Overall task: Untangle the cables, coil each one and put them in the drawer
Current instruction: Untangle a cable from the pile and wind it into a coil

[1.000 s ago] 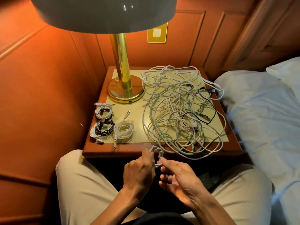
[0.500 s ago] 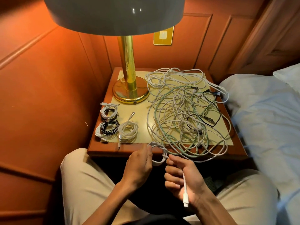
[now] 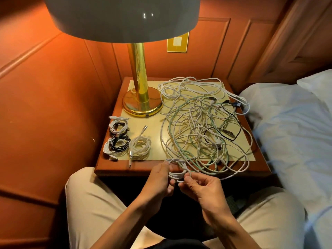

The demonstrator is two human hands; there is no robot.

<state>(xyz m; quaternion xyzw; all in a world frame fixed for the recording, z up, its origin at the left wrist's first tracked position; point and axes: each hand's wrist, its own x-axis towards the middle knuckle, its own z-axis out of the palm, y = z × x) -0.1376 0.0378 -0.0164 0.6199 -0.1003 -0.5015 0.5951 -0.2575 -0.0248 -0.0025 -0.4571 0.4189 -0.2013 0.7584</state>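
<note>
Head view: at the near edge of the nightstand (image 3: 115, 172), just off its front, the left hand (image 3: 158, 184) grips a small white coil (image 3: 177, 172) with fingers curled round one side, while the right hand (image 3: 201, 189) pinches the coil's other side between thumb and fingertips. A strand of it runs up into the big tangle (image 3: 203, 126) of white, pale green and black cables that covers the right half of the surface and spills over its near edge.

The cable looks light, thin and limp; it should bend easily but will likely spring open if let go, so the loops are best held where they cross, with the free end fed in by its plug. Pulling hard may tighten knots in the tangle.

Four finished coils (image 3: 125, 141) lie at the near left corner, clear of the tangle. The brass lamp (image 3: 142, 103) stands at the far left; its base touches the tangle's edge. A bed (image 3: 296, 132) lies to the right. No drawer shows; I judge it sits below the nightstand top, behind the hands
</note>
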